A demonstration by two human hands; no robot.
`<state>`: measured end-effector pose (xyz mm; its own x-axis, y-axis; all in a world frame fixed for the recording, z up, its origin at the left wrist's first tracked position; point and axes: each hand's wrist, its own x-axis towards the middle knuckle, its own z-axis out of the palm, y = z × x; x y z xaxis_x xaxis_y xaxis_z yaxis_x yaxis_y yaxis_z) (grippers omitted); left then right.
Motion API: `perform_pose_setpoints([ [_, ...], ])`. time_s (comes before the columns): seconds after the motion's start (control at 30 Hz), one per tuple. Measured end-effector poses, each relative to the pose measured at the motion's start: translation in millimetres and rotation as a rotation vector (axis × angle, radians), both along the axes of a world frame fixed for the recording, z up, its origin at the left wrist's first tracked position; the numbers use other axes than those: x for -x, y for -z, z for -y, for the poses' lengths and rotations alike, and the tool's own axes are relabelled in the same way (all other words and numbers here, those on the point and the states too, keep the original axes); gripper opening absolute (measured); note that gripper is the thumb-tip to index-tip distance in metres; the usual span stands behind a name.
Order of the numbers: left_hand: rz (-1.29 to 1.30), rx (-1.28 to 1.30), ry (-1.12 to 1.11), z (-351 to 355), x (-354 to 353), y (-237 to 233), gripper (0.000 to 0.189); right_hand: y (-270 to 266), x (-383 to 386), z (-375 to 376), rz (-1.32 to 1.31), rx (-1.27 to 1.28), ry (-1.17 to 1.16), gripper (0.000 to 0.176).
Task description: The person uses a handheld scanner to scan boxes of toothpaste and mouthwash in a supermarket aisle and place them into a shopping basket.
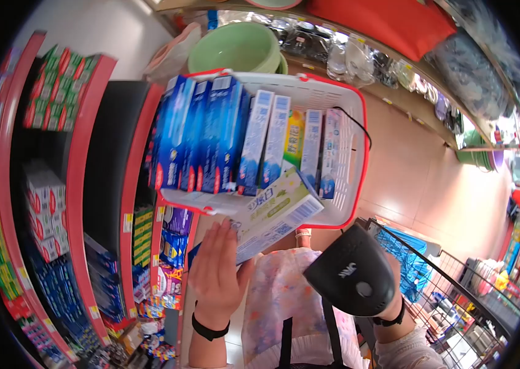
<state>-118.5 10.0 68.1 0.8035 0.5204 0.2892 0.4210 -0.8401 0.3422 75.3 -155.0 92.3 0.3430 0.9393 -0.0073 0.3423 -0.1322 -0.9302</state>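
My left hand (pixel 217 270) holds a pale green and white toothpaste box (pixel 277 212) by its lower end, between thumb and straight fingers. Its printed side with a barcode faces up, and its far end overlaps the near edge of the basket. In my right hand (pixel 395 280) is a black barcode scanner (pixel 353 270), its head covering most of the fingers. Beyond both hands stands a white plastic basket (pixel 358 123) with a red rim. Inside are blue toothpaste boxes (pixel 201 135) on the left, and several white-and-blue boxes (pixel 272 141) and a yellow-green box (pixel 294 138) on the right.
Shelves with red edges (pixel 78 154) run along the left, bearing stacked small boxes (pixel 60 89). Green basins (pixel 235 49) stand behind the basket. A black wire cart (pixel 438 289) with goods is at the right. Racks of bagged goods (pixel 481 74) line the upper right.
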Motion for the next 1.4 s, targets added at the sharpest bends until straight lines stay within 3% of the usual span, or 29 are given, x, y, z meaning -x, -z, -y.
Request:
perform_pose_setpoints([
  [0.17,-0.011,-0.06,-0.094,2.1,83.9,-4.3,0.046,8.2,67.5,-17.5,0.051,-0.022,-0.124,0.05],
  [0.23,0.011,-0.042,-0.129,8.6,122.1,3.5,0.047,6.3,94.1,-23.0,-0.061,0.003,-0.145,0.056],
  [0.33,0.129,0.074,-0.394,27.1,178.5,14.9,0.049,19.3,132.0,-16.5,-0.016,0.104,-0.237,0.059],
  [0.37,0.103,0.397,-0.574,40.0,200.9,13.2,0.052,26.9,142.8,-13.2,-0.024,0.112,-0.285,0.059],
  [0.4,0.162,0.463,-0.688,51.9,220.9,16.1,0.052,32.8,154.5,-10.3,-0.03,0.148,-0.339,0.053],
  [0.43,0.229,0.523,-0.803,61.6,235.9,24.0,0.053,38.7,163.8,-10.9,0.067,0.145,-0.372,0.049],
  [0.47,0.381,0.579,-0.872,71.0,253.3,33.5,0.05,38.0,171.0,-16.7,-0.049,0.138,-0.402,0.047],
  [0.5,0.544,0.629,-0.913,74.8,267.2,39.7,0.048,30.5,187.0,-26.4,-0.059,0.184,-0.351,0.041],
  [0.53,0.699,0.755,-0.983,72.7,275.0,34.8,0.045,29.7,197.3,-21.8,-0.347,0.287,-0.211,0.048],
  [0.57,0.873,0.889,-1.019,70.7,285.6,30.9,0.043,28.4,216.2,-18.7,-0.315,0.308,-0.017,0.037],
  [0.63,0.975,0.99,-1.135,76.9,317.1,36.8,0.04,37.7,228.4,-22.3,-0.33,0.426,-0.056,0.029],
  [0.67,1.148,1.1,-1.176,78.5,323.3,28.7,0.04,43.2,224.1,-16.0,-0.334,0.426,-0.072,0.029],
  [0.7,1.322,1.219,-1.211,76.0,329.5,24.4,0.039,53.3,219.2,-11.7,-0.332,0.506,-0.188,0.053],
  [0.73,1.388,1.213,-1.263,72.0,336.0,22.9,0.04,61.1,217.4,-10.8,-0.326,0.588,-0.303,0.08],
  [0.83,1.239,1.076,-1.145,75.8,374.7,34.8,0.048,70.4,234.4,-18.4,-0.3,0.51,-0.423,0.082],
  [0.9,1.202,1.108,-1.266,71.2,387.0,36.7,0.055,64.8,252.3,-28.5,-0.358,0.515,-0.363,0.073],
  [0.97,0.97,1.043,-1.278,66.4,399.7,39.0,0.058,58.6,267.4,-44.1,-0.327,0.453,-0.456,0.055],
  [1.0,0.926,1.07,-1.287,65.0,406.1,38.5,0.057,50.3,283.3,-57.8,-0.39,0.456,-0.344,0.042],
  [1.03,0.916,1.077,-1.29,59.7,406.7,38.8,0.057,54.4,285.9,-58.3,-0.396,0.464,-0.34,0.042],
  [1.1,1.188,0.775,-1.252,45.8,404.8,40.8,0.059,60.8,288.1,-57.0,-0.408,0.404,-0.394,0.043],
  [1.13,1.206,0.773,-1.111,45.1,424.6,52.0,0.063,60.5,288.2,-59.6,-0.41,0.41,-0.388,0.043],
  [1.17,1.201,0.783,-1.11,40.5,433.3,50.9,0.063,57.8,287.4,-63.5,-0.43,0.417,-0.427,0.04],
  [1.23,0.923,0.598,-1.24,29.3,445.5,49.5,0.063,58.6,288.2,-63.6,-0.45,0.424,-0.461,0.04],
  [1.3,0.877,0.557,-1.231,14.4,453.2,46.2,0.061,62.9,289.5,-60.2,-0.434,0.515,-0.306,0.045],
  [1.4,0.803,0.467,-1.207,-6.1,461.5,45.0,0.056,70.0,283.3,-55.9,-0.376,0.532,-0.308,0.045],
])
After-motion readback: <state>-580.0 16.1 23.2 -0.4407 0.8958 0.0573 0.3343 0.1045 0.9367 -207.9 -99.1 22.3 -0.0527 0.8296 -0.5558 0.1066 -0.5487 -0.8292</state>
